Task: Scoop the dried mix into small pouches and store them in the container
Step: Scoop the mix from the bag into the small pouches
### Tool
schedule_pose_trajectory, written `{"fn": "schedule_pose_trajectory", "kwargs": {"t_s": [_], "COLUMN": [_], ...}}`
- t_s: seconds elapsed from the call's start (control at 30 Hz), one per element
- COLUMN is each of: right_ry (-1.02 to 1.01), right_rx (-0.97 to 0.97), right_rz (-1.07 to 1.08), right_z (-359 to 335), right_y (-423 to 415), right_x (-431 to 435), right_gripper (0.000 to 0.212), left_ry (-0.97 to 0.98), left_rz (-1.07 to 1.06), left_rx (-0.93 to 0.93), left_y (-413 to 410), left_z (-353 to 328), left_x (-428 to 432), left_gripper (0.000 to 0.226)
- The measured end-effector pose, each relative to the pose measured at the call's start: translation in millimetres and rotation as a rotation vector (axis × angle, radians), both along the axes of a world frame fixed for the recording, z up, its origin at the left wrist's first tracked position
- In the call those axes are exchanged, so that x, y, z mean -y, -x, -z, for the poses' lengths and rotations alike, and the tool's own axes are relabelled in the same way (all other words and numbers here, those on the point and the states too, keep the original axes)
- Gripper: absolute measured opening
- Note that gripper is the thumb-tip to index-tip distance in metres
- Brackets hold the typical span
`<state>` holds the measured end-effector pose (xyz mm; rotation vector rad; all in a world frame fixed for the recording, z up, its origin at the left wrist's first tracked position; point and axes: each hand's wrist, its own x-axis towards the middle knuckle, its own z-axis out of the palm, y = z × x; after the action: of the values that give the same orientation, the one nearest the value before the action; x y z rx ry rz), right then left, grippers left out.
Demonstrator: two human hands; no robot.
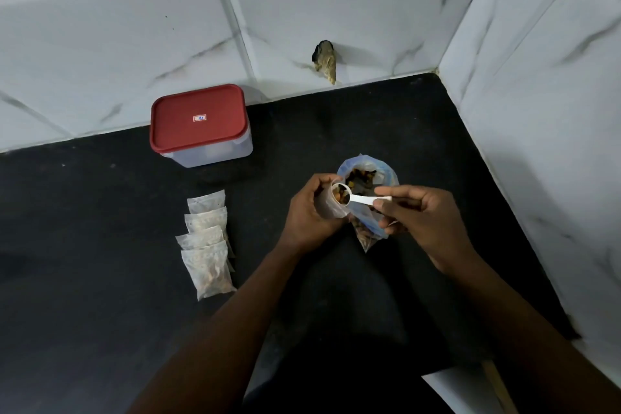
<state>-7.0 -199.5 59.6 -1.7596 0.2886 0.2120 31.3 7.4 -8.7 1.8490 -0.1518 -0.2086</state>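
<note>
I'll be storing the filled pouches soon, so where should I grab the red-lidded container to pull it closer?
Take the container by its left and right walls, just under the red lid, reaching from the front. It stands upright close to the tiled wall, so the back is probably awkward, and the lid's rim overhangs, so it might pop off if pulled.
</note>
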Motion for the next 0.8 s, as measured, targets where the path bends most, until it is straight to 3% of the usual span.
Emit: {"fn": "schedule_pose_trajectory", "kwargs": {"t_s": [0.13,0.23,0.33,0.57,0.73,0.8], "right_ry": [0.481,0.609,0.628,0.455,0.134,0.184], "right_rx": [0.403,0.616,0.698,0.508,0.293,0.257], "right_rz": [-0.246,-0.338,-0.321,-0.119,0.196,0.223], "right_z": [1,3,6,6,12,18], "right_y": [7,11,16,20,9,0], "right_x": [-2,-4,-2,0,5,15], "right_gripper": [0.024,0.022,0.021,0.023,0.019,0.02], "left_ry": [-0.01,0.009,0.026,0.031,0.015,-0.005], "left_rz": [0.011,-0.009,-0.022,0.0,-0.005,-0.028], "left_rx": [-0.002,0.002,-0.011,-0.059,-0.057,-0.053], "left_y": [1,2,3,3,4,6], "left_z": [2,5,5,4,6,9], "left_x": [2,3,3,2,1,0], "left_gripper": [0.054,0.052,0.049,0.047,0.047,0.049]}}
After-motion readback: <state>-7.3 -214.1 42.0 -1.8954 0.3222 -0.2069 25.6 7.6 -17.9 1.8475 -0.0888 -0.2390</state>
